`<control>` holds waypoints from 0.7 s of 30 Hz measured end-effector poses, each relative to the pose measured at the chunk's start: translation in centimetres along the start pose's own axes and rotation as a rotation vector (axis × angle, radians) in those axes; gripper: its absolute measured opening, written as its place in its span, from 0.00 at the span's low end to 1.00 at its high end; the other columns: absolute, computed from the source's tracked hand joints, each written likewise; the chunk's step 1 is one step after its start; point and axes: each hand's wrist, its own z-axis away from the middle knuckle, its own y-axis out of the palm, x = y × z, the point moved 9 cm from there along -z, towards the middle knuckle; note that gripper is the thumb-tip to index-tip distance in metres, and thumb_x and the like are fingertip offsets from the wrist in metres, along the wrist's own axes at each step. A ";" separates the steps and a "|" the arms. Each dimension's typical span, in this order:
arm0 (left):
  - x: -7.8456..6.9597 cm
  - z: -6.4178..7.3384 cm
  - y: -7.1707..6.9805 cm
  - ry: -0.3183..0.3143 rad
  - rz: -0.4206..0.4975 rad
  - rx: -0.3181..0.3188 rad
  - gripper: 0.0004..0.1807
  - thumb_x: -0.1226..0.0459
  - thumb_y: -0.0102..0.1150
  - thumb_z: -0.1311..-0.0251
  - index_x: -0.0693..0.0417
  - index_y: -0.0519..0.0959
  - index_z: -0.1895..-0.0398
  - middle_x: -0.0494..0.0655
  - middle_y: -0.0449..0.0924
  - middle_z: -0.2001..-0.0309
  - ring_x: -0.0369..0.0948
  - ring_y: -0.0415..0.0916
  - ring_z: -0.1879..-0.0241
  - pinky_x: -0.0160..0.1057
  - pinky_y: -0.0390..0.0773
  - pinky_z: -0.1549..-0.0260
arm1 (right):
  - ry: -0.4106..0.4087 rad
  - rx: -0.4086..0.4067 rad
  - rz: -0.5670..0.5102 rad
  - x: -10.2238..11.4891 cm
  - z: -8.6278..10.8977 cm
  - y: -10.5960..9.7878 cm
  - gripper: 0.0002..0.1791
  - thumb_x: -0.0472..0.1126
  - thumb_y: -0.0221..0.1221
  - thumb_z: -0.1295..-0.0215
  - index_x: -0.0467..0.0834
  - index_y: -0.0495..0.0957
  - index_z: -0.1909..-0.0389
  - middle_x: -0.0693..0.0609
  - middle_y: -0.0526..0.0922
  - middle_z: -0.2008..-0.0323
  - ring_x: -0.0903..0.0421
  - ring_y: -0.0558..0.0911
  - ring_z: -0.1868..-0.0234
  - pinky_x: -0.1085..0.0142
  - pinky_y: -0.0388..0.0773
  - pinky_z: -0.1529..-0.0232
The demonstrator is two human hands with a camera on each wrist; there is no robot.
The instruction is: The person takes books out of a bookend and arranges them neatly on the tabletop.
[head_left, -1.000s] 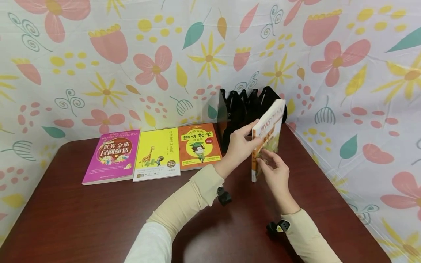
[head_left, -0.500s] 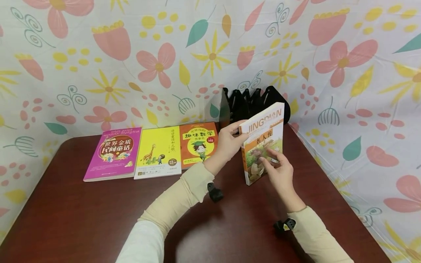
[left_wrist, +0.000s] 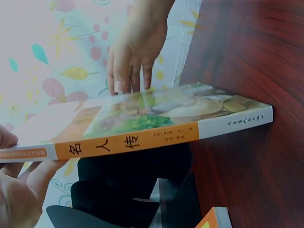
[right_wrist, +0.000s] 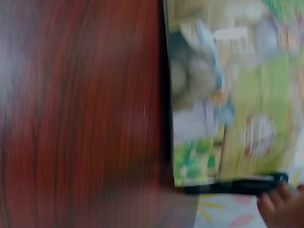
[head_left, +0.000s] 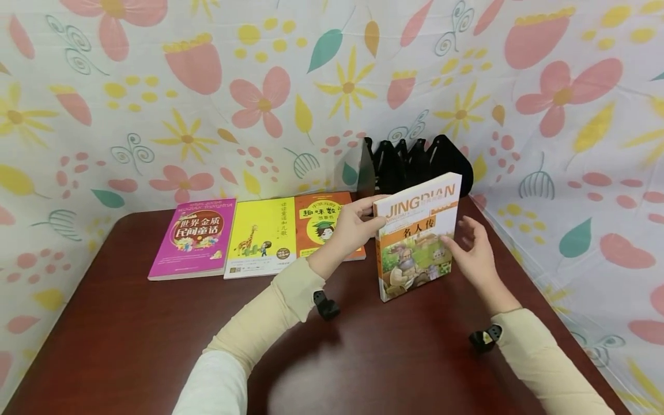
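Note:
Upright over the table, its cover facing me, is a book [head_left: 415,242] with a white and orange cover, a painted picture and the title 名人传. My left hand [head_left: 353,230] pinches it at the upper spine edge, thumb on the front cover and fingers behind. In the left wrist view the orange and white spine [left_wrist: 128,142] runs across, with my left hand [left_wrist: 23,190] at its top end. My right hand [head_left: 477,256] is at the book's right edge, fingers loosely bent and spread, thumb overlapping the cover. The right wrist view is blurred; fingertips [right_wrist: 280,204] show beyond the book's edge.
Behind the book stands a black bookend rack [head_left: 420,164] with several dividers. Lying side by side at the back left are a purple book [head_left: 192,239], a yellow book [head_left: 261,236] and an orange book [head_left: 321,225]. A floral cloth [head_left: 259,104] hangs behind the dark wooden table [head_left: 155,346].
The book has turned from nearly edge-on to show its front cover, its spine edge swinging left with my left hand. My right hand has slid right to the book's edge, its fingers spreading.

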 end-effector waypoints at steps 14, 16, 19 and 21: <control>0.4 1.0 -1.6 -0.048 0.101 0.033 0.23 0.74 0.51 0.36 0.56 0.74 0.38 0.59 0.80 0.49 0.46 0.81 0.55 0.38 0.82 0.70 | 0.008 0.396 -0.287 -2.0 1.6 2.0 0.19 0.30 0.53 0.32 0.54 0.73 0.47 0.64 0.80 0.63 0.66 0.79 0.64 0.73 0.77 0.64; 0.3 1.1 -1.9 -0.053 0.133 0.044 0.23 0.75 0.51 0.36 0.58 0.73 0.38 0.61 0.79 0.48 0.47 0.81 0.54 0.39 0.82 0.70 | 0.015 0.405 -0.287 -1.8 1.8 1.9 0.19 0.30 0.54 0.32 0.55 0.75 0.48 0.64 0.81 0.62 0.65 0.79 0.64 0.72 0.78 0.65; 0.1 1.1 -2.4 -0.049 0.159 0.061 0.23 0.76 0.50 0.36 0.61 0.72 0.37 0.64 0.78 0.46 0.50 0.81 0.54 0.39 0.82 0.70 | 0.019 0.440 -0.311 -1.4 2.1 1.9 0.18 0.29 0.55 0.33 0.55 0.76 0.50 0.64 0.82 0.62 0.65 0.80 0.64 0.70 0.81 0.66; 0.0 1.0 -2.8 -0.051 0.165 0.068 0.22 0.77 0.49 0.35 0.62 0.72 0.37 0.64 0.77 0.46 0.51 0.80 0.53 0.40 0.82 0.69 | 0.009 0.471 -0.355 -1.0 2.3 2.1 0.19 0.27 0.54 0.33 0.54 0.77 0.51 0.63 0.83 0.62 0.64 0.82 0.64 0.68 0.82 0.67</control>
